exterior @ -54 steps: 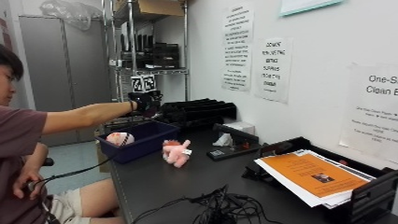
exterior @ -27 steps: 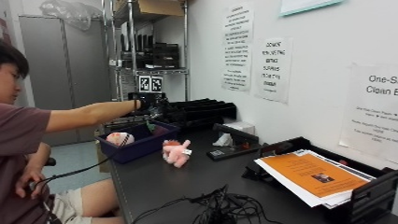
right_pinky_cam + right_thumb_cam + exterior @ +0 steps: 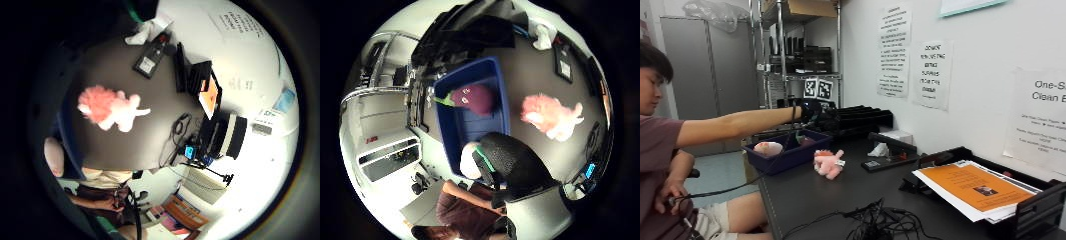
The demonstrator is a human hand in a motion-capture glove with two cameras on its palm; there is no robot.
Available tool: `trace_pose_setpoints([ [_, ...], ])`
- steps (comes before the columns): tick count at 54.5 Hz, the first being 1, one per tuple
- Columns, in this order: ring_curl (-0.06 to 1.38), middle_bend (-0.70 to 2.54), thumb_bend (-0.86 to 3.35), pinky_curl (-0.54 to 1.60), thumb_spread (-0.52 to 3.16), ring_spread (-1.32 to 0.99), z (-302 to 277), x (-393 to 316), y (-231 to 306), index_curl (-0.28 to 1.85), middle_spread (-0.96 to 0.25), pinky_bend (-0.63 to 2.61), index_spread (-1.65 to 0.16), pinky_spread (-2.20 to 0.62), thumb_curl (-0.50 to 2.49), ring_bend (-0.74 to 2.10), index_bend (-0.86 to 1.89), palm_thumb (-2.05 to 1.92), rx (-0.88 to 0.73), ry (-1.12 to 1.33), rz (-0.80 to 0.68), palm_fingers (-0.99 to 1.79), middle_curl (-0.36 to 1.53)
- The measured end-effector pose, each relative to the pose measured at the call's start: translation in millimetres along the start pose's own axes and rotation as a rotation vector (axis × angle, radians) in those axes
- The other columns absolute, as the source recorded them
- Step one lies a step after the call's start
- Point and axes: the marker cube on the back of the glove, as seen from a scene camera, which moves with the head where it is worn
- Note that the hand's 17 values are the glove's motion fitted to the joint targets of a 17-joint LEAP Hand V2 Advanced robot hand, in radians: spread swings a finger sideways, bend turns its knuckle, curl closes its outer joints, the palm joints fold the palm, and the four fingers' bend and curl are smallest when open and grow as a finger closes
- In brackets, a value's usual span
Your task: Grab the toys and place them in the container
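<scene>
From my remote station, little print was legible. At the right edge of the outside view, a white wall sheet (image 3: pixel 1039 120) carried a heading cut off by the frame: "One-S…" above "Clean E…". The other wall notices (image 3: pixel 931 74) showed lines I could not read.

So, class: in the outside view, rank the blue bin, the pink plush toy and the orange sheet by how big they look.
1. Orange sheet, though it lies nearest the camera, so its lead is unsure.
2. Blue bin.
3. Pink plush toy.
</scene>
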Motion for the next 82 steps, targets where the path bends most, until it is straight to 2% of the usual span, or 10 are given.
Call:
trace_pose_setpoints([
  [9,0.35,0.12,-0.01,0.35,1.17,-0.03,105.4,28.3,-12.7,0.28,0.00,0.85,-0.21,0.02,0.29,0.48,0.07,0.01,-0.210,-0.115,0.026,-0.30,0.40],
  [15,0.33,0.12,-0.01,0.34,1.17,-0.02,165.0,34.9,-22.0,0.25,-0.01,0.80,-0.21,0.03,0.30,0.42,0.07,0.01,-0.264,-0.101,0.064,-0.31,0.36],
  [22,0.31,0.16,-0.01,0.37,1.14,0.02,197.1,48.5,-32.9,0.21,-0.02,0.97,-0.20,0.06,0.32,0.35,0.06,0.04,-0.070,-0.148,0.098,-0.12,0.34],
  [31,0.42,0.11,0.04,0.33,1.19,-0.13,200.9,45.9,-37.9,0.29,-0.13,0.85,-0.23,-0.02,0.35,0.81,0.31,0.18,0.132,-0.133,0.079,0.38,0.31],
  [38,0.54,0.05,0.12,0.35,1.19,-0.23,203.3,35.5,-36.7,0.38,-0.16,0.87,-0.26,-0.13,0.43,1.15,0.49,0.37,0.243,-0.145,0.106,0.46,0.24],
  [39,0.54,0.48,0.14,0.32,1.14,-0.24,203.1,35.2,-35.5,0.38,-0.20,0.79,-0.27,-0.16,0.46,1.13,0.45,0.42,0.245,-0.148,0.108,0.74,0.36],
  [41,0.53,0.54,0.14,0.31,1.11,-0.26,202.3,34.8,-33.5,0.36,-0.21,0.76,-0.29,-0.19,0.48,1.13,0.42,0.46,0.237,-0.159,0.108,0.76,0.37],
  [53,0.62,0.78,0.11,0.41,0.86,-0.32,170.8,35.0,-20.2,0.50,-0.26,0.93,-0.36,-0.33,0.61,1.24,0.52,0.56,0.110,-0.166,0.078,0.97,0.53],
  [71,0.68,0.90,0.05,0.49,0.69,-0.35,16.7,52.7,35.1,0.74,-0.28,1.03,-0.43,-0.37,0.73,1.32,0.61,0.61,0.244,-0.102,0.073,0.86,0.69],
  [82,0.69,0.94,0.01,0.50,0.65,-0.35,-40.9,32.5,53.6,0.89,-0.28,1.07,-0.46,-0.37,0.78,1.37,0.61,0.62,0.312,-0.086,0.050,0.81,0.77],
])
